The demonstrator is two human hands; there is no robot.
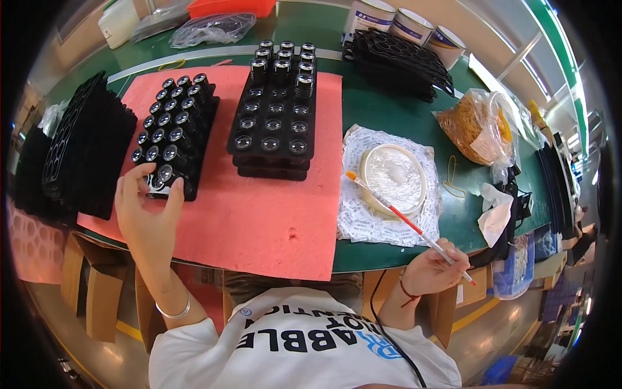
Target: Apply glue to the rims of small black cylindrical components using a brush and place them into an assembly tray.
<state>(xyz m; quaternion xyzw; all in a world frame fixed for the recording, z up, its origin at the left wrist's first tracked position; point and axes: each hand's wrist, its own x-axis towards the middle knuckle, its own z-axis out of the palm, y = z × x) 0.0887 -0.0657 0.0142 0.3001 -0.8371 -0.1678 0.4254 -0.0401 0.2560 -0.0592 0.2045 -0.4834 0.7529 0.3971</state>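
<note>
My left hand [148,217] is at the near end of the left black tray [206,139]. Its thumb and fingertips close around a shiny black cylinder [166,173] with a glassy domed top, in the nearest row. Several similar cylinders stand upright in rows behind it. In my right hand [435,269] is a slim paintbrush [414,227] with a red and pale handle, held like a pen. Its yellowish bristles point up and left, over the edge of a round, shallow dish [393,180] with a clear, glossy surface. The dish rests on a printed white sheet [355,223].
A second black tray stack [272,133] holds glassy cylinders, with taller ones at its far end. Both stand on a pink foam mat [259,223]. Black trays [84,149] lean at far left. Cans [408,26], black frames [398,61] and a bag of rubber bands [476,126] line the right.
</note>
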